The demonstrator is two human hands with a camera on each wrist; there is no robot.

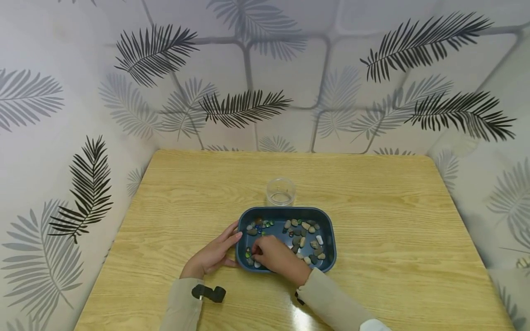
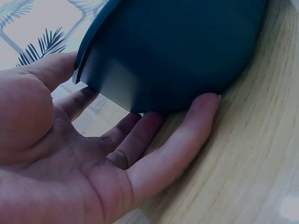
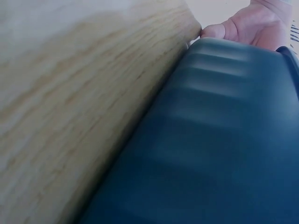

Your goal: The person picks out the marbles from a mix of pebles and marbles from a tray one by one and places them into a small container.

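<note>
A dark blue rectangular tub (image 1: 285, 209) sits on the table with small pebbles and shiny glass stones inside. My left hand (image 1: 213, 257) holds the tub's left end; in the left wrist view its thumb lies over the rim and its fingers rest low along the outer wall. My right hand (image 1: 273, 253) reaches over the near wall, fingers bent down among stones at the tub's left side. Green glass stones (image 1: 248, 253) lie right by its fingertips; I cannot tell what they hold. Grey and tan pebbles (image 1: 303, 241) cover much of the right half. Blue and green glass stones (image 1: 260, 227) cluster at the back left.
A clear round container (image 1: 281, 191) stands just behind the tub. The wood-grain table (image 1: 393, 230) reaches back to a wall papered with leaf patterns (image 1: 248, 108). Black wrist cameras sit on both sleeves (image 1: 184, 299).
</note>
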